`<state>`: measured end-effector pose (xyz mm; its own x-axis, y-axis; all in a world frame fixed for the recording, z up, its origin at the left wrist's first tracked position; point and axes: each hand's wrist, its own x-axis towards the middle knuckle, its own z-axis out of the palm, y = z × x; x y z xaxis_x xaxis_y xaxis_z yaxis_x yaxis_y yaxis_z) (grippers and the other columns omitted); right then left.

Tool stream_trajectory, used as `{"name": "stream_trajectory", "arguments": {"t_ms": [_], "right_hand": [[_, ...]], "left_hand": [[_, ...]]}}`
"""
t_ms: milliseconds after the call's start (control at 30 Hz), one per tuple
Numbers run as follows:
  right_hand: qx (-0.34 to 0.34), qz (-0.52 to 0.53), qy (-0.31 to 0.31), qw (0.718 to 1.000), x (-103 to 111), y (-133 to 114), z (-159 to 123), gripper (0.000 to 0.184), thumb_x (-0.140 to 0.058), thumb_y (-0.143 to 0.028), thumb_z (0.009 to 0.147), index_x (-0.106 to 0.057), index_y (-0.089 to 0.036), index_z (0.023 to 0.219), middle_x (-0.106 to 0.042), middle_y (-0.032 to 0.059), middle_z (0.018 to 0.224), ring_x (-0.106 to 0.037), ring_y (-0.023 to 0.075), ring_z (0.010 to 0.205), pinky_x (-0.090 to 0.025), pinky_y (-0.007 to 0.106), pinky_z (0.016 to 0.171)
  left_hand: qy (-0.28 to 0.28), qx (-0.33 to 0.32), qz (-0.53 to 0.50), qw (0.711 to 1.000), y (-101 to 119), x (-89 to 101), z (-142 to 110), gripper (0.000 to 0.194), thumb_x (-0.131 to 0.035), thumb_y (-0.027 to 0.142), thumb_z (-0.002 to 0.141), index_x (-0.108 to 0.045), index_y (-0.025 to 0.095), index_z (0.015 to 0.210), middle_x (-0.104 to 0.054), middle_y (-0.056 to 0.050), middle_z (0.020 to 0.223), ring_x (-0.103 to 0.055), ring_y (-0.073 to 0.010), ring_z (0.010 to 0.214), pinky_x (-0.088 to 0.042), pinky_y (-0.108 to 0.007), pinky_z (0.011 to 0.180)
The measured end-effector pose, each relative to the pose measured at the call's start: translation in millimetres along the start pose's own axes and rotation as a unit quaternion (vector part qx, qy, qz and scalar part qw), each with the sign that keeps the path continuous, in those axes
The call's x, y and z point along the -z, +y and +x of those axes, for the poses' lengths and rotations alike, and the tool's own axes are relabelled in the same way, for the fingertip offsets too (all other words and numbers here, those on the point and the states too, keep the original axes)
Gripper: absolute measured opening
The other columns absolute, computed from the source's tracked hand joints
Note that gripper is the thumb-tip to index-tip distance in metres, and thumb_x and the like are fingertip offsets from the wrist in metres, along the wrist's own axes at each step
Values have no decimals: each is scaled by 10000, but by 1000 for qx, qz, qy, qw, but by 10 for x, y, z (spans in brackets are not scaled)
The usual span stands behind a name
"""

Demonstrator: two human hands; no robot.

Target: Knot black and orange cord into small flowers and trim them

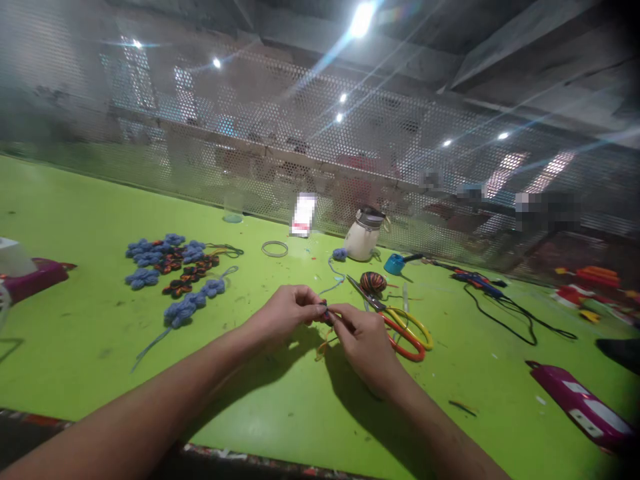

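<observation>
Both hands meet above the green tabletop, front and centre. Left hand: thumb and fingers pinched narrow on a small yarn piece, dark with some orange. Right hand: fingertips closed on the same piece from the other side. Piece mostly hidden by the fingers; its shape cannot be told. Orange yarn tail hangs just below.

Just beyond the right hand: scissors, blades apart, one handle red-orange, the other yellow. Striped yarn ball near the blades. Farther back, a small blue yarn ball beside a pale jar with a dark top, its strand running towards the hands. Teal pot to the right of the jar.

Left side: cluster of blue yarn flowers and dark orange-and-black yarn flowers. Thin ring lies flat between cluster and jar. Magenta power strip at far right. Perforated screen stands along the back.
</observation>
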<state>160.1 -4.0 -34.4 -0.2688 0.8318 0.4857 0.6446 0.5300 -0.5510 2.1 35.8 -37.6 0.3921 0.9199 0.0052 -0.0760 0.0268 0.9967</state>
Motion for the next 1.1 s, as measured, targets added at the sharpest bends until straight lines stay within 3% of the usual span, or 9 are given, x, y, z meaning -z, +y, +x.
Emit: {"name": "stream_trajectory", "arguments": {"t_ms": [233,367,633,867,1100], "right_hand": [[-1,59,4,998,76,-7,40,196,-506,-177,828,-690,-149,888,-658,30,681,-619,163,683,-458,243,646],[-9,71,24,997,74,-43,27,198,-504,-183,828,-686,-140,891,-650,31,695,-607,155,663,-453,237,630],[7,39,71,997,46,-61,2,182,-503,-171,823,-672,-159,891,-643,14,682,-552,121,564,-412,214,550],[6,29,54,998,72,-32,7,153,-511,-171,821,-657,-155,864,-670,28,717,-587,126,595,-422,212,568],[-2,10,78,997,72,-69,-1,141,-523,-167,806,-661,-140,811,-605,-1,585,-496,94,481,-373,198,483]], "left_hand": [[-53,49,-107,992,47,27,-37,182,-699,242,654,-570,119,694,-611,-19,674,-490,-85,600,-342,-226,600],[-60,32,-129,989,35,-13,-44,177,-693,243,669,-568,126,711,-621,-31,723,-533,-110,681,-381,-249,662],[-32,-67,-16,997,95,-25,-44,141,-663,246,690,-588,127,697,-624,-30,683,-527,-119,634,-389,-255,603],[-24,-58,29,998,117,32,-49,114,-657,234,687,-606,133,685,-614,-11,638,-490,-96,561,-369,-235,568],[-11,-58,26,998,92,5,-49,136,-671,246,673,-607,127,684,-632,-26,663,-517,-111,605,-386,-245,605]]}}
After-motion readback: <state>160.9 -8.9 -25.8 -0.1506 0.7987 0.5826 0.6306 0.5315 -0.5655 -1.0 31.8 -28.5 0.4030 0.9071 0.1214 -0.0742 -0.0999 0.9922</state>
